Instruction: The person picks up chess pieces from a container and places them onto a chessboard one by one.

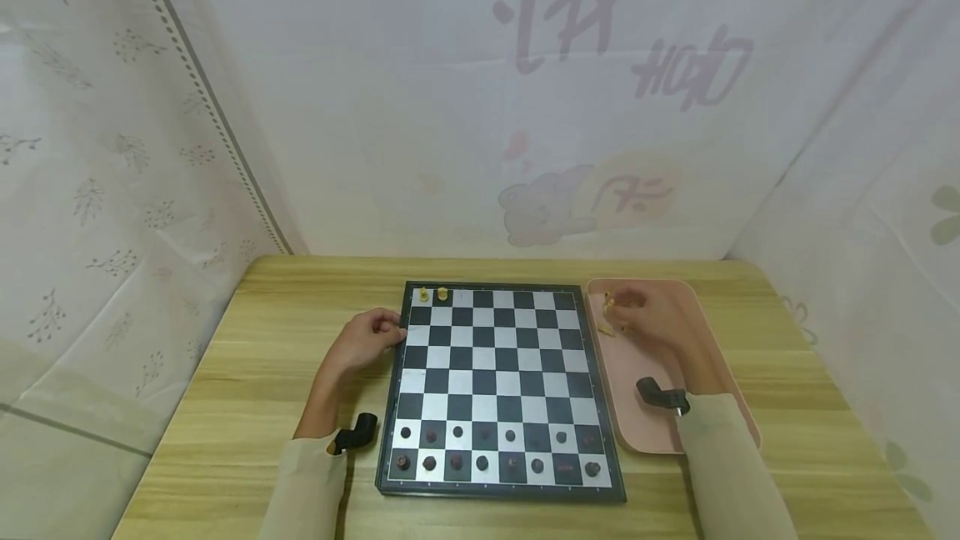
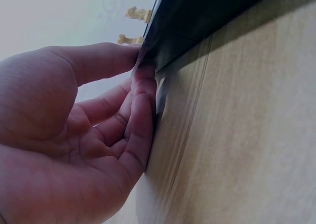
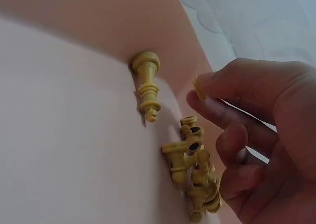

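Left hand [image 1: 365,340] grips the board [image 1: 501,390] at its left edge, thumb on the rim and fingers curled under it against the table [image 1: 247,407]. Right hand [image 1: 651,317] sits over the pink tray [image 1: 712,365] just right of the board, thumb and forefinger pinching what looks like a small yellow piece [image 3: 199,87], close above the yellow heap [image 3: 195,169] lying by the tray's wall. Dark pieces [image 1: 495,450] fill the two near rows, two yellow ones [image 1: 432,295] stand at the far-left corner, and the squares between are open.
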A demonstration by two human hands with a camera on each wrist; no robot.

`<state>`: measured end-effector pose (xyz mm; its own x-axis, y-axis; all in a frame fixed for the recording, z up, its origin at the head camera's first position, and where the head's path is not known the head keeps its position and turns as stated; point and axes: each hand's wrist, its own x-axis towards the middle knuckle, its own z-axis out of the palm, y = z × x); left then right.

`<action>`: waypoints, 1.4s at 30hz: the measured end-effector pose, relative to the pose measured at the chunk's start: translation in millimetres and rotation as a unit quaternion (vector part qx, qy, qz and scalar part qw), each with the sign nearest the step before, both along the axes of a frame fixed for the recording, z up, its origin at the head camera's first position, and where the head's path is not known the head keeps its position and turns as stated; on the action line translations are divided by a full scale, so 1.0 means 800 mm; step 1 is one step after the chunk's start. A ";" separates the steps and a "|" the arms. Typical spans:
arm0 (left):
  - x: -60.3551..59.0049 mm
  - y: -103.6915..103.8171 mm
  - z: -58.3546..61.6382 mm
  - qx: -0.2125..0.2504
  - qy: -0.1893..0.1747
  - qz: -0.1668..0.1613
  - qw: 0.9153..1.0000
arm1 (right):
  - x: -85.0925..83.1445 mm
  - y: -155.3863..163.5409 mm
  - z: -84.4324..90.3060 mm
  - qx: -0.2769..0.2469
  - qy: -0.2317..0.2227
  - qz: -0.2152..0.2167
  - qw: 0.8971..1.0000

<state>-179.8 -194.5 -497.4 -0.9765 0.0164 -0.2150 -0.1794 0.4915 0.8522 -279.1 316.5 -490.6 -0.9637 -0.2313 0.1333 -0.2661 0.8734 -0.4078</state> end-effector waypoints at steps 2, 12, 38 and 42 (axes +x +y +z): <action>0.000 0.000 0.000 0.000 -0.001 0.001 1.000 | -0.001 0.000 0.002 -0.001 -0.005 -0.003 1.000; -0.001 -0.001 -0.001 -0.004 -0.004 0.007 1.000 | -0.005 -0.013 0.024 -0.031 -0.060 -0.006 0.998; -0.003 0.001 -0.004 -0.004 -0.003 0.004 1.000 | -0.027 -0.147 0.063 -0.158 -0.083 0.102 0.979; -0.004 0.002 -0.004 -0.004 -0.005 0.010 1.000 | -0.035 -0.165 0.060 -0.160 -0.091 0.116 0.976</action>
<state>-182.9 -193.3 -500.2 -0.9742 -0.0047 -0.2255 -0.1982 0.4950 0.8460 -307.1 184.4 -442.8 -0.9049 -0.4204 0.0668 -0.3397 0.6187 -0.7084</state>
